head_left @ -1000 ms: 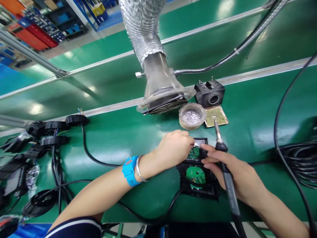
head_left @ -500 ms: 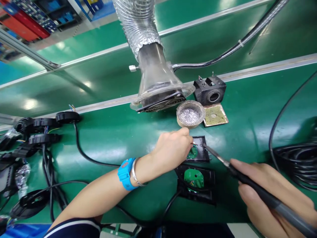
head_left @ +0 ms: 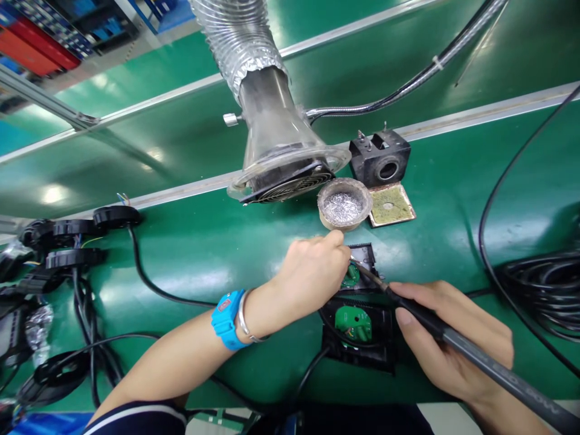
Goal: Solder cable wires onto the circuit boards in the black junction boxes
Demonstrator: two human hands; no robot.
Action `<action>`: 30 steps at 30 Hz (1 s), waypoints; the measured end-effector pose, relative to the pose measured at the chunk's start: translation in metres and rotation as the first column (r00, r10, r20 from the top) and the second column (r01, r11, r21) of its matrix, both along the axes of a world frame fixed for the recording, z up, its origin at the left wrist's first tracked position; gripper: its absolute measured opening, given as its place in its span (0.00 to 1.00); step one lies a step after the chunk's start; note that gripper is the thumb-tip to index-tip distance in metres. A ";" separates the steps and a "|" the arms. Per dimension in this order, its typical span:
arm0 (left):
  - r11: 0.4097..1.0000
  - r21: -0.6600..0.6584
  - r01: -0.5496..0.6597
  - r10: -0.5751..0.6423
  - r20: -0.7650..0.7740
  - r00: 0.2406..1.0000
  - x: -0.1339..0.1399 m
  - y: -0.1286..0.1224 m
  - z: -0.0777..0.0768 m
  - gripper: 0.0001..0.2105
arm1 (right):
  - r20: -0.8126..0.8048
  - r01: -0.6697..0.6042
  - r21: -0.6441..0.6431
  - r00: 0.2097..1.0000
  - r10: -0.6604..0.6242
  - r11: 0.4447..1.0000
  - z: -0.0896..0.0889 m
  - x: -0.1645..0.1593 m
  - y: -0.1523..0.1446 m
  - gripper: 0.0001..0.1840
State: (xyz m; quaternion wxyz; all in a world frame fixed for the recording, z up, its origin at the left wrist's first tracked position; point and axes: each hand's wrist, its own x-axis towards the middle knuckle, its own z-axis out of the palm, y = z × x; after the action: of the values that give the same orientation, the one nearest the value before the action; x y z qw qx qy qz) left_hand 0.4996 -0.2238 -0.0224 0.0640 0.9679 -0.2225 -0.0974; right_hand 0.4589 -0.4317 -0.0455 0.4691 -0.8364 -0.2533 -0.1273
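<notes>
Metal tips the slender soldering iron [head_left: 471, 352] our right grip [head_left: 471, 319] clasps. Our left grip [head_left: 313, 270] curls (on what, we cannot tell).

On the green counter [head_left: 226, 251], a round beige bowl [head_left: 328, 220] stands just beyond the left hand [head_left: 315, 269], with a square yellow pad [head_left: 399, 208] to its right. One black rectangular housing [head_left: 366, 254] lies just right of that hand; a second black rectangular housing [head_left: 380, 329] lies between both hands. Coiled black cable [head_left: 539, 296] lies right of the right hand [head_left: 457, 341].
</notes>
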 end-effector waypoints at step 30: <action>0.999 0.022 -0.047 0.046 0.030 0.998 -0.001 -0.003 -0.003 0.10 | 0.189 0.049 0.074 0.980 -0.062 0.996 0.001 -0.007 -0.006 0.22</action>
State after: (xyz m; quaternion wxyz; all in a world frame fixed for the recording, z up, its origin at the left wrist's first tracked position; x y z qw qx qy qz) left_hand 0.4982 -0.2270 -0.0254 0.0518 0.9749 -0.1996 -0.0841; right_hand 0.4523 -0.4381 -0.0445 0.4672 -0.8105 -0.2692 -0.2289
